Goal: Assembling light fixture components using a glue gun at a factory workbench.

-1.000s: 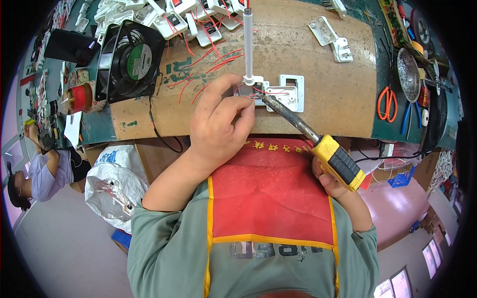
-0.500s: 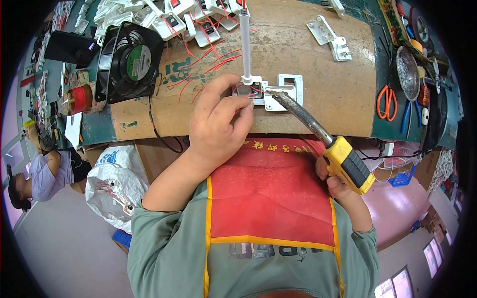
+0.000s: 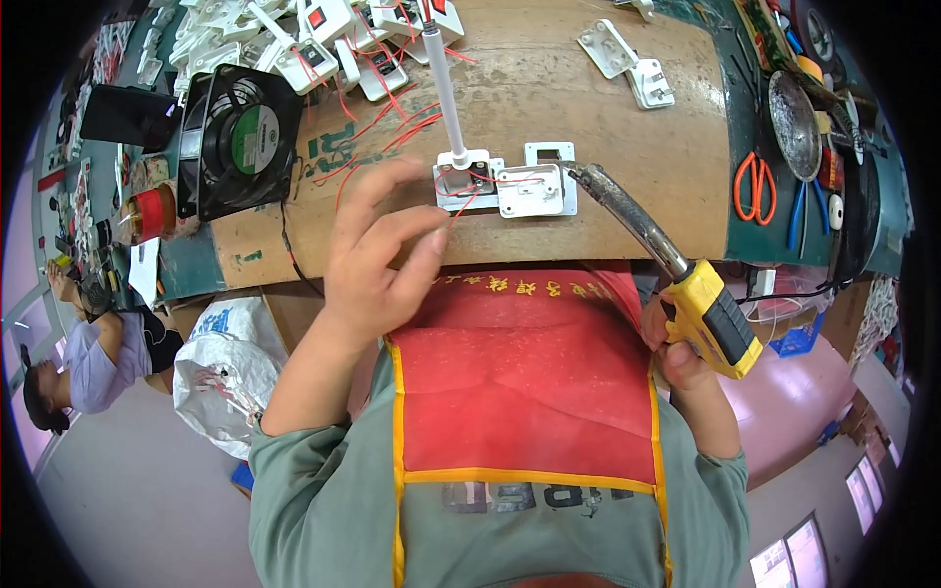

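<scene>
Left hand: the left hand [image 3: 382, 260] was open, the fingers spread and a little bent, gripping nothing; its fingertips were just beside the white switch part [image 3: 466, 183], at about 8 o'clock from it.
Right hand: the right hand [image 3: 676, 343] was closed around the yellow handle of the soldering gun [image 3: 676, 269], at about 4 o'clock in the view.
Soldering gun: one; its grey barrel pointed to about 11 o'clock, the tip just beside the white frame part [image 3: 537, 186].
Work pieces: two white parts lay side by side on the cardboard sheet [image 3: 588, 118], near the middle of the table [image 3: 750, 108]; thin red wires crossed them, and one white tube [image 3: 443, 88] stood up from the switch part.
Labels: a round green label sat in the middle of the black fan [image 3: 238, 137], at 10 o'clock; green print was on the cardboard beside the fan; a row of yellow characters ran along the top edge of the red apron [image 3: 529, 382].
Packages: one white plastic bag [image 3: 223, 377] with blue print lay on the floor at 8 o'clock.
Counts: one fan; one pair of orange scissors [image 3: 753, 186] at 2 o'clock; two more white parts [image 3: 632, 64] at 1 o'clock; a heap of white parts with red wires at 12 o'clock, too many to count.
Other person: one person [image 3: 93, 358] was at 9 o'clock, by the table's end.
</scene>
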{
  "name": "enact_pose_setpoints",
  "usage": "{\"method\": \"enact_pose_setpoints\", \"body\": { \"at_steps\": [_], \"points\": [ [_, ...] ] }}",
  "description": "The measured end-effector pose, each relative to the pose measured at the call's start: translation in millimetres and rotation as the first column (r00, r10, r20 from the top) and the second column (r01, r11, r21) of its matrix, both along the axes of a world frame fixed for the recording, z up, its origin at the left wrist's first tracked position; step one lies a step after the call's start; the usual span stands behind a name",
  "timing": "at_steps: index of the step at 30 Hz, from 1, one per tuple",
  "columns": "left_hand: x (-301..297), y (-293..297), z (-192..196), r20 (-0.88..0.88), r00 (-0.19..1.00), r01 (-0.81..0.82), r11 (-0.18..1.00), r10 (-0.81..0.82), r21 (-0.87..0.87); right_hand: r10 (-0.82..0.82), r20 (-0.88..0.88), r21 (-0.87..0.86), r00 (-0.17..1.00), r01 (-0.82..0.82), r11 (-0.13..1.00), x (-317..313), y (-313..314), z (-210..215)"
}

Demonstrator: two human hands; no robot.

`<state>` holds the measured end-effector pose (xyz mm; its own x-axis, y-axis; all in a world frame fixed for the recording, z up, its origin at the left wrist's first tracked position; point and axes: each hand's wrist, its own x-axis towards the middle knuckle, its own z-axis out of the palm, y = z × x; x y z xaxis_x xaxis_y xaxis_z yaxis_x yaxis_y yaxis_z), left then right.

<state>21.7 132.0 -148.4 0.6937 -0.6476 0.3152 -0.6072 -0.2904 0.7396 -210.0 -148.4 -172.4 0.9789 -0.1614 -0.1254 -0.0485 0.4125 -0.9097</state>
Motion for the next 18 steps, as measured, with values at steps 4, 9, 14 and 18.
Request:
{"method": "enact_pose_setpoints", "body": {
  "at_steps": [4,9,14,18],
  "points": [
    [4.6,5.9,-11.0,0.109,0.994,0.025,0.999,-0.029,0.042,-0.03,-0.019,0.018,0.999,0.03,0.999,-2.9,1.0,1.6],
    [2.8,-19.9,-8.3,0.192,0.981,0.006,1.0,-0.005,-0.003,-0.029,-0.018,-0.05,0.999,0.028,0.998,-1.8,3.3,3.5],
    [-0.1,-47.1,-9.5,0.193,0.977,-0.09,0.996,0.092,-0.016,0.045,-0.077,-0.298,0.996,-0.066,0.952,-6.6,-0.6,2.3],
    [-4.3,-53.5,-8.9,0.046,0.994,-0.099,0.995,0.099,0.014,0.104,-0.08,-0.443,0.991,-0.129,0.887,-14.0,-4.9,-2.3]
  ]
}}
